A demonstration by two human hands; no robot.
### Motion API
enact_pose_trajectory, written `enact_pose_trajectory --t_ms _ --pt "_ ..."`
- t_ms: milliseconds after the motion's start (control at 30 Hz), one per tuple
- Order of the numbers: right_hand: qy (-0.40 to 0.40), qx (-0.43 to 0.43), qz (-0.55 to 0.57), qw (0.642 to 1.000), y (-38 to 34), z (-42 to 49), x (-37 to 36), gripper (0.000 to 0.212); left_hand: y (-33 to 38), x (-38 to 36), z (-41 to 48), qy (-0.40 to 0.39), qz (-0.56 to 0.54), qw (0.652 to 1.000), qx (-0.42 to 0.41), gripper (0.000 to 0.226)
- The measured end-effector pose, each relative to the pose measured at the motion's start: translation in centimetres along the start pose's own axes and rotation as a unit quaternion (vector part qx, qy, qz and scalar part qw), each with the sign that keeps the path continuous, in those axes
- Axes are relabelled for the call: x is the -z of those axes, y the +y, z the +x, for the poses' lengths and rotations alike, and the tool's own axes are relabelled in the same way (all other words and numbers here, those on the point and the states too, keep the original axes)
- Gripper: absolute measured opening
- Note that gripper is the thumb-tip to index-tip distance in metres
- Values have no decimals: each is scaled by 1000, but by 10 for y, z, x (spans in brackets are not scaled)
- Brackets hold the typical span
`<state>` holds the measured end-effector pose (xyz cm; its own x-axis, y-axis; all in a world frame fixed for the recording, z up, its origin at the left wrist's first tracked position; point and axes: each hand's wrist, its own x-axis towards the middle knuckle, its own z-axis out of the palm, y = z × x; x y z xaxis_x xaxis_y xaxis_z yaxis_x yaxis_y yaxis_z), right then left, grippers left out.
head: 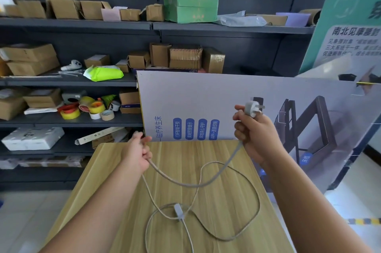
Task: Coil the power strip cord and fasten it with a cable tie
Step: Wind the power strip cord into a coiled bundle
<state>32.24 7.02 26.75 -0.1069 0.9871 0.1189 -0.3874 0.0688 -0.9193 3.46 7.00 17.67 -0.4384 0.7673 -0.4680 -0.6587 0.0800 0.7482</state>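
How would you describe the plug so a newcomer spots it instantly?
Start at the big pale printed board standing behind the wooden table. In front of it the right hand is raised in a fist; the plug sticks up from it. It is the only chunky white block with metal pins, unlike the thin grey cord trailing below.

The cord (206, 183) vanishes inside the closed left hand (138, 155) and right hand (252, 133), so the gripped stretches are hidden. Two strands run off the bottom edge, and the power strip itself lies out of view. The plug (253, 108) is partly covered by fingers.
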Motion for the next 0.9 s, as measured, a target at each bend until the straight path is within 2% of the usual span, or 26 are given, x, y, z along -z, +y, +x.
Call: enact_pose_trajectory --t_ms 100,200,300,367,400,467,533,633,700,733,800,867,900 --pt "-1 -53 -31 998 17 1 -21 19 -12 -24 -48 -134 110 981 -86 21" --pt "13 -75 -100 992 45 0 -42 35 -29 -36 -78 -231 208 935 -173 27" --pt "6 -113 -132 985 70 -2 -53 48 -49 -34 -87 -289 324 865 -252 31" --pt "-6 -147 -89 985 80 -5 -56 52 -59 -27 -87 -304 387 824 -280 30" --pt "-4 -164 -45 985 83 -7 -57 52 -64 -22 -86 -305 405 815 -281 28" --pt "15 -176 27 984 86 -10 -57 45 -71 -13 -86 -300 419 812 -274 18" --pt "26 -171 52 984 91 -14 -57 36 -74 -5 -84 -285 435 810 -271 12" --pt "11 -168 52 984 95 -18 -58 34 -72 2 -75 -275 431 830 -222 45" --pt "-10 -163 32 986 94 -20 -60 37 -72 8 -65 -255 425 837 -232 51" --pt "-22 -158 16 987 91 -21 -60 38 -72 11 -60 -249 413 841 -246 41" --pt "-58 -158 -31 985 81 -23 -59 39 -69 16 -51 -203 359 877 -245 6" --pt "-110 -168 -88 976 66 -27 -57 40 -66 21 -36 -170 354 890 -230 43" --pt "-138 -173 -110 969 58 -29 -56 40 -65 24 -29 -159 380 882 -229 62"
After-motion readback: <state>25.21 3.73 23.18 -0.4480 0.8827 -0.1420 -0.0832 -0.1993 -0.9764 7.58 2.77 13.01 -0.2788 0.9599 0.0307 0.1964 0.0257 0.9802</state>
